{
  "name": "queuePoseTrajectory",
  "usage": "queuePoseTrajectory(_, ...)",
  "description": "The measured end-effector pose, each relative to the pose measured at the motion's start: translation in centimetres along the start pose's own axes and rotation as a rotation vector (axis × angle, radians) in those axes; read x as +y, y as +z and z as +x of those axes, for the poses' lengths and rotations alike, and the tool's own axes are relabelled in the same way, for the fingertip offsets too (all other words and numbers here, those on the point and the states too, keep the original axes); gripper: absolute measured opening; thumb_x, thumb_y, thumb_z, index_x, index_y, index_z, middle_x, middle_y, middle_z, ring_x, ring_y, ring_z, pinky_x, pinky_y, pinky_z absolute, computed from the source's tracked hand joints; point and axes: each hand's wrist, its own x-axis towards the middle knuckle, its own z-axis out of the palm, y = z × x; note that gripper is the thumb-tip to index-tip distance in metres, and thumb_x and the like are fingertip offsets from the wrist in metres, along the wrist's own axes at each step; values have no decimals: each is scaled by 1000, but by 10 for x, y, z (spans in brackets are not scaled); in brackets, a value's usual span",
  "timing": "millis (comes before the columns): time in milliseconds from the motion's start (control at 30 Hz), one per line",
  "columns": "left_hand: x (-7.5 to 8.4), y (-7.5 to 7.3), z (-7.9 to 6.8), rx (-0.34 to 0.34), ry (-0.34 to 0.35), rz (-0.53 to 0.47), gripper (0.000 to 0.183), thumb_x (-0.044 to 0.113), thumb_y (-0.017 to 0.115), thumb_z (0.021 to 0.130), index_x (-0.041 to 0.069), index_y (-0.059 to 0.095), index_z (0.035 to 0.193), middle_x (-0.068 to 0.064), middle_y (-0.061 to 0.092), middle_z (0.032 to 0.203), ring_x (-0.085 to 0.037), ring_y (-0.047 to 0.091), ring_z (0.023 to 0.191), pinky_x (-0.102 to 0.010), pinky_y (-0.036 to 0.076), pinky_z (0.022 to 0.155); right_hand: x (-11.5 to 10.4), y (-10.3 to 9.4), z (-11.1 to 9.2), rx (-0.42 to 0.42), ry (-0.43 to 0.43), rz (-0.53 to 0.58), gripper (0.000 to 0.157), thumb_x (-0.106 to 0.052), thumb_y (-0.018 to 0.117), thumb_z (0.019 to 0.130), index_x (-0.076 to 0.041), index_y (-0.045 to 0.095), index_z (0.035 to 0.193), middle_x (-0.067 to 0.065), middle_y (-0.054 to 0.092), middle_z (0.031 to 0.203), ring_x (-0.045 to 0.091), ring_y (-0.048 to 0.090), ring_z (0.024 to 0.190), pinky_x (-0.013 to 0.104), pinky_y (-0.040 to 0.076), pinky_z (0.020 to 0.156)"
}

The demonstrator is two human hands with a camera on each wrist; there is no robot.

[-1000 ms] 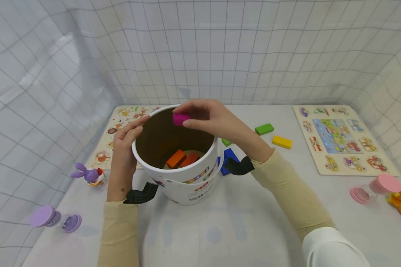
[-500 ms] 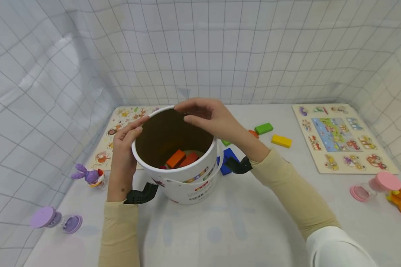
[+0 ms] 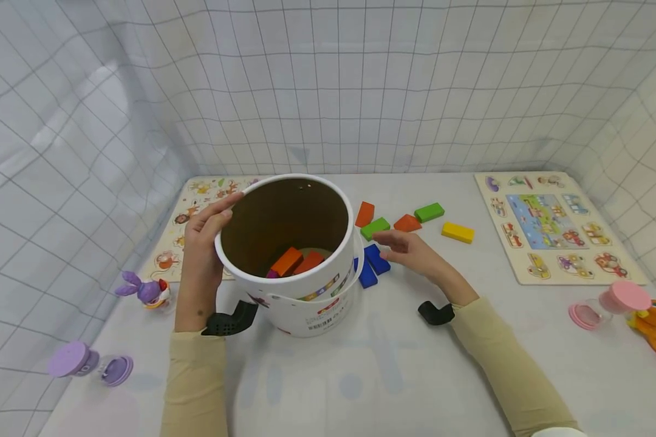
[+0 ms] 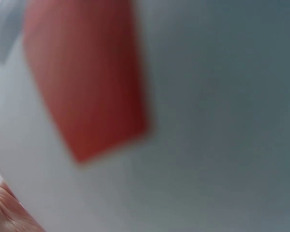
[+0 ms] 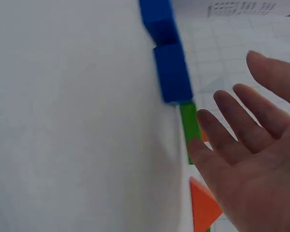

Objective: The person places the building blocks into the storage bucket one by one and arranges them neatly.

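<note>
A white bucket [image 3: 306,315] stands on the table with orange blocks [image 3: 287,262] and the edge of a magenta block [image 3: 272,274] inside it. My left hand [image 3: 202,243] holds the bucket's left rim, fingertips at the edge. The left wrist view is filled by the bucket's wall [image 4: 208,159], with a red printed patch. To the right of the bucket, my right hand [image 3: 415,255] reaches with fingers extended and nothing held. Close in front of its fingertips lie two blue blocks [image 3: 377,259] and a green block [image 3: 375,228].
Farther back lie an orange block [image 3: 365,213], an orange triangular block [image 3: 407,223], another green block [image 3: 429,212] and a yellow block [image 3: 458,232]. Wooden puzzle boards [image 3: 546,276] flank the bucket. Small toys stand at both sides, including a purple rabbit [image 3: 149,290] and an orange figure [image 3: 653,328].
My right hand has let go of the magenta block, which now lies inside the bucket. It has then moved right and down, out over the loose blocks. My left hand stays at the rim.
</note>
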Motion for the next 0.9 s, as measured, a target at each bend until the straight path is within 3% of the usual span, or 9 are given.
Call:
queuePoseTrajectory(100,0,0,0,-3,-4,-9,30,17,51,89,7,60,116,-10,54,117,-25,45,110,-39,35,90,17,0,1,-97,-17,-113,57,-15,61,84,-8,37,135,10,36,138,27,28,129,45,23,103)
queuePoseTrajectory(233,-1,0,0,-16,5,-13,30,16,50,89,7,60,116,-10,55,117,-25,45,110,-38,36,90,23,2,3,-158,-38,-249,62,-14,65,81,-19,37,136,1,32,141,23,22,131,45,20,104)
queuePoseTrajectory(400,0,0,0,-19,21,-13,30,16,50,89,7,60,116,-10,55,117,-25,46,109,-36,37,90,26,1,5,-137,-92,-341,56,-10,65,80,-15,44,131,1,39,136,20,31,127,41,26,102)
queuePoseTrajectory(533,0,0,1,-22,31,-29,29,15,49,89,6,60,115,-10,55,116,-25,46,109,-37,37,90,29,-3,5,-106,-91,-345,50,-17,67,79,-15,50,126,2,43,132,20,36,123,40,29,100)
queuePoseTrajectory(633,0,0,1,-20,32,-29,29,15,49,89,6,60,115,-10,56,116,-25,46,109,-37,36,90,30,-7,4,-104,-57,-250,48,-24,67,79,-17,53,124,1,46,129,19,39,120,39,30,100)
queuePoseTrajectory(800,0,-1,0,-5,18,-13,29,16,49,89,7,60,115,-9,55,115,-25,46,108,-37,37,89,20,-16,-2,-94,29,77,47,-25,63,82,-13,50,126,4,49,126,20,45,115,34,39,93)
queuePoseTrajectory(900,0,-1,0,-3,11,-18,29,16,50,89,7,60,115,-9,56,115,-25,46,108,-36,37,89,4,-21,-9,-78,-24,219,44,-22,57,87,-10,47,128,7,47,126,23,45,114,30,40,92)
